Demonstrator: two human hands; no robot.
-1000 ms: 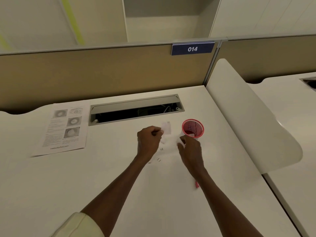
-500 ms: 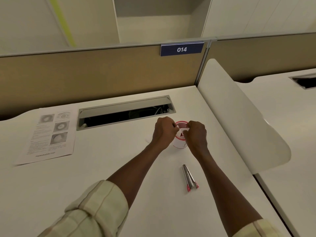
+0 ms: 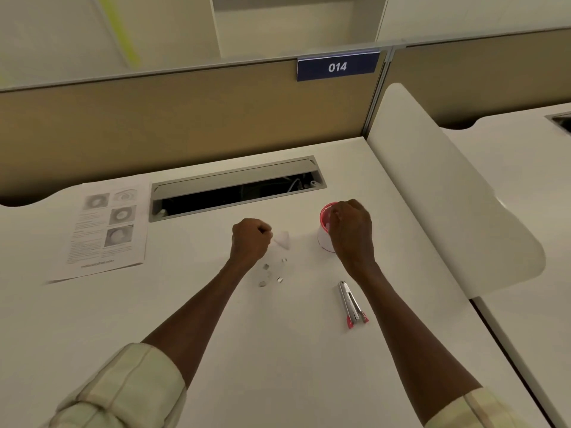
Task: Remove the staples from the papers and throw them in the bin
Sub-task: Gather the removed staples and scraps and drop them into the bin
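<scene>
**Staples loose on desk, bin at right**

Staples (image 3: 272, 274) lie scattered on the white desk (image 3: 278, 350), just below the left hand (image 3: 250, 239). A printed sheet (image 3: 102, 230) lies at far left, well apart. The left hand is curled into a fist, fingertips pinching a small white paper scrap (image 3: 283, 239). The right hand (image 3: 350, 231) is also curled closed, over the rim of the red-rimmed bin (image 3: 324, 225); whether it grips anything cannot be told. A red-handled staple remover (image 3: 352, 304) lies near the right forearm.
</scene>
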